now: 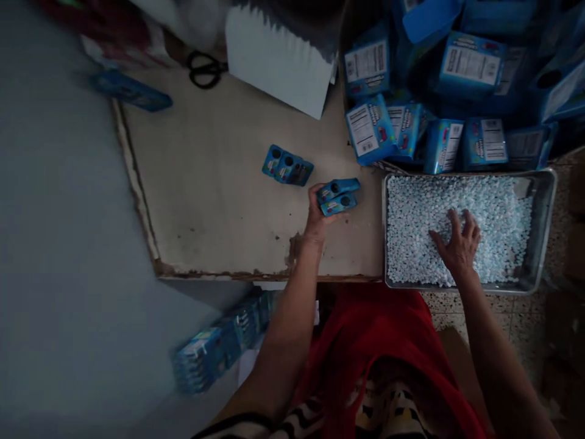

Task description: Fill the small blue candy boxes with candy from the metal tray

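the left hand (317,210) is gripping two small blue cardboard boxes (339,196) over the worn beige tabletop (219,201), fingers closed around their near ends. the right hand (458,241) is lying spread, palm down, on the small white pellets (411,207) filling the shallow metal tray (543,231) at the table's right edge. a few more flat blue boxes (287,166) are lying on the table, just left of the held pair. behind the tray, a heap of larger blue printed cartons (439,91) is filling a bin. black-handled scissors (204,68) are resting near the far edge.

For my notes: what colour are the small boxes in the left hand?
Blue, seen in the head view: small boxes.
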A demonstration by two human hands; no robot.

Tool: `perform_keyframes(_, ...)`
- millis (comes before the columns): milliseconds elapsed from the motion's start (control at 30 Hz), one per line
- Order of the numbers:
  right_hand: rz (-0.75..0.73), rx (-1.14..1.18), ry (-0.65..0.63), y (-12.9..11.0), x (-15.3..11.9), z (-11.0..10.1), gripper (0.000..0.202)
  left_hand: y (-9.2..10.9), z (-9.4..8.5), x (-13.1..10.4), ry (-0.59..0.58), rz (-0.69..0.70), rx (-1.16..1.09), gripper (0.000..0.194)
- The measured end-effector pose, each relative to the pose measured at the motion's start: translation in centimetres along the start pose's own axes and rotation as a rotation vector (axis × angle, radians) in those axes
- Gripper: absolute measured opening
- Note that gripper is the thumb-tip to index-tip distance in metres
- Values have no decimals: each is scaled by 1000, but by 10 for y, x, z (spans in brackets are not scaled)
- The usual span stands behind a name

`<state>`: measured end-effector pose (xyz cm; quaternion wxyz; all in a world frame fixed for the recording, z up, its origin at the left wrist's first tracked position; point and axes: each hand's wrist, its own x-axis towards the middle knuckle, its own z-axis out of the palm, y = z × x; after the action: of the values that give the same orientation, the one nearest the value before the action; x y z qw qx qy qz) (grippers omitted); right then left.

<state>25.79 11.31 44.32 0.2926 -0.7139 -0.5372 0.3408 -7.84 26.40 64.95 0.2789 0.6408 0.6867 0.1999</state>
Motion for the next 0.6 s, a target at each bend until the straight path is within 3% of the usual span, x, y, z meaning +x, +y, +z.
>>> perform_keyframes(67,31,4,15,1,4,5,72,-11,2,-8,-51,-3,-23,104)
perform_keyframes(167,52,71,-70,8,10,6,55,-12,2,-20,-127,14,-35,95)
perform_keyframes(267,161,182,-160,12,14,-1,44,-8,0,-23,-158,-5,-56,108)
perform_keyframes(433,541,856,-109,3,16,-20,32,-5,-3,-23,-151,-55,-76,122)
perform_keyframes(600,637,1242,-76,-7,13,-32,32,11,-19,-40,-130,-87,-49,119)
